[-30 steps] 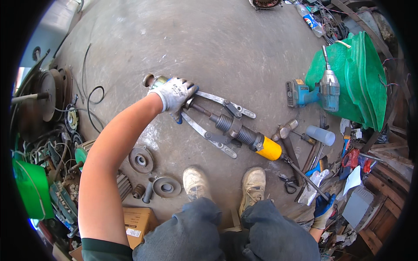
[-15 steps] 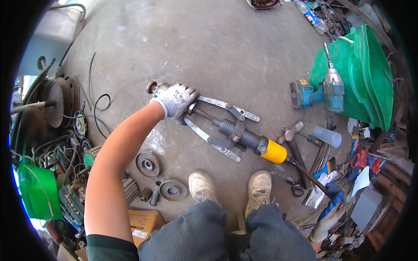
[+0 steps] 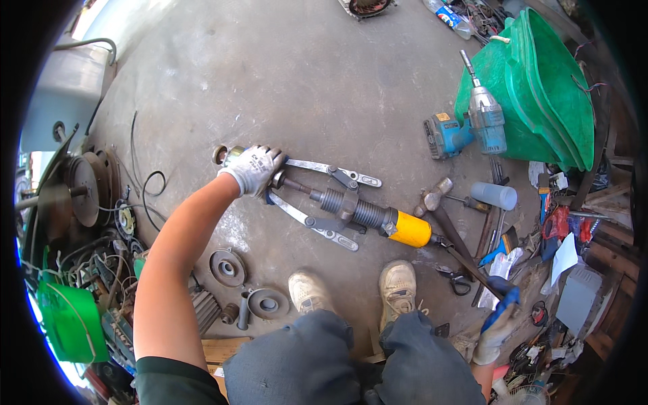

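A hydraulic gear puller (image 3: 368, 211), with a yellow body, a black threaded section and steel jaws, lies at a slant across the floor. My gloved left hand (image 3: 257, 169) is closed over the jaw tips and a shiny round metal part (image 3: 235, 154) at the far left end. The puller's thin rod reaches toward that part; the contact there is hidden under my glove. At lower right my right hand (image 3: 497, 329), in a white and blue glove, is wrapped around the end of the pump handle (image 3: 466, 262), which runs out from the yellow body.
A hammer (image 3: 436, 197), a clear blue-tinted cup (image 3: 494, 196) and scissors (image 3: 460, 285) lie right of the puller. A cordless impact wrench (image 3: 478, 125) stands by a green bin (image 3: 540, 94). Flanged metal discs (image 3: 268, 304) lie before my shoes; scrap lines both sides.
The view has shifted and turned a little, so the puller and tools appear farther left and higher. Both hands keep their grips; any pumping movement of the handle is too slight to tell.
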{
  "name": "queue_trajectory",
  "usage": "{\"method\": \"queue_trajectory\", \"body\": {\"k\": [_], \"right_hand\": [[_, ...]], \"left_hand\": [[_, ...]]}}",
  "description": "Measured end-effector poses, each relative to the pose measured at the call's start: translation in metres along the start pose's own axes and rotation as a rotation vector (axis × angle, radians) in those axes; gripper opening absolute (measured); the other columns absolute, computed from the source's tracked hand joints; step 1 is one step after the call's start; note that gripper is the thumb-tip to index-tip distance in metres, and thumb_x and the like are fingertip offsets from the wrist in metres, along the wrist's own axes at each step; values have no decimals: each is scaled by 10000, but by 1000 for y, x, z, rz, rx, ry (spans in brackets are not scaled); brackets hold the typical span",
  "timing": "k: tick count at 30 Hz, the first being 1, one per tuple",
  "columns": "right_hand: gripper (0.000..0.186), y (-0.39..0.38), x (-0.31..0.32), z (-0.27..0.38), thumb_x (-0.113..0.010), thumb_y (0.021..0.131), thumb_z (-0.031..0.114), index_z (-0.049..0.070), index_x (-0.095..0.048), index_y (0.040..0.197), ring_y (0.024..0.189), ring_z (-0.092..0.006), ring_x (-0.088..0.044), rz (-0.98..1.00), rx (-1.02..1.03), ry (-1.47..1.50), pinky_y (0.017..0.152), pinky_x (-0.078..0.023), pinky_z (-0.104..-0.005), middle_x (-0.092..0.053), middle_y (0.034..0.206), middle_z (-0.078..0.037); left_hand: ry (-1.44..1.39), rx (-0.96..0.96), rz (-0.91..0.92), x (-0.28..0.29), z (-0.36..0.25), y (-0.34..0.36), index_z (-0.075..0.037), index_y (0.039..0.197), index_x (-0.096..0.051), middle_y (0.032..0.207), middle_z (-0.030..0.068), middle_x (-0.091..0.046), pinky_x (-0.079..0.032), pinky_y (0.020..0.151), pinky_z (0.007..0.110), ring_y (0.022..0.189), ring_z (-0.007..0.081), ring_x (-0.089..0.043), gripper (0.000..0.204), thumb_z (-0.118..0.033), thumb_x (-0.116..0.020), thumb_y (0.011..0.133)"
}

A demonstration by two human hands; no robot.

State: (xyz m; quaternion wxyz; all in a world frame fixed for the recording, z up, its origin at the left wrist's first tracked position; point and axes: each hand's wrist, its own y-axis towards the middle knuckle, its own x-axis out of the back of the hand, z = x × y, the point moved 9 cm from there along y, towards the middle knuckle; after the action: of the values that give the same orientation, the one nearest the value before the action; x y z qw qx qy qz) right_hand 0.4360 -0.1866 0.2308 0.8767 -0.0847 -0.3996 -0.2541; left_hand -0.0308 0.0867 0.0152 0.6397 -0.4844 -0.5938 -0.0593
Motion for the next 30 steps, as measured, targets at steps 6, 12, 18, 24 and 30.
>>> {"method": "queue_trajectory", "body": {"k": [6, 12, 18, 24, 30], "right_hand": [[481, -95, 60, -246, -552, 923, 578, 127, -671, 1038, 924, -242, -605, -200, -1185, 760, 854, -493, -402, -685, 1008, -62], [363, -91, 39, -196, -526, 966, 511, 172, -629, 889, 704, -146, -513, -173, -758, 792, 637, -394, -280, -624, 824, 19], [393, -10, -34, 59, -495, 1040, 309, -64, -617, 1052, 753, -207, -597, -188, 221, -574, 678, -486, -365, -631, 901, -133], [413, -16, -71, 104, -480, 1046, 316, -59, -628, 955, 486, -139, -550, -256, -57, -299, 523, -465, -298, -637, 714, -87], [341, 7, -94, 105, -524, 1029, 245, -77, -622, 1082, 576, -111, -557, -177, -210, -99, 560, -446, -276, -653, 800, -89]], "left_hand": [[-43, -47, -64, -10, 35, -34, -29, 1271, -517, 1166, 166, -600, -475, 953, 448, 1103, 360, -595, 942, -386, -926, 501], [-40, -105, -128, -18, 63, -59, 12, 1261, -518, 1132, 178, -603, -484, 937, 436, 1058, 353, -606, 917, -425, -889, 546], [-63, -78, -75, -36, 102, -73, 13, 1260, -519, 1123, 174, -608, -494, 931, 439, 1045, 354, -618, 917, -425, -889, 544], [-42, -121, -78, -23, 137, -75, 40, 1267, -507, 1138, 187, -598, -492, 930, 439, 1055, 353, -608, 952, -450, -890, 546], [-40, -94, -42, -29, 98, -41, 32, 1276, -506, 1162, 195, -595, -482, 949, 437, 1080, 360, -604, 1003, -471, -903, 504]]}}
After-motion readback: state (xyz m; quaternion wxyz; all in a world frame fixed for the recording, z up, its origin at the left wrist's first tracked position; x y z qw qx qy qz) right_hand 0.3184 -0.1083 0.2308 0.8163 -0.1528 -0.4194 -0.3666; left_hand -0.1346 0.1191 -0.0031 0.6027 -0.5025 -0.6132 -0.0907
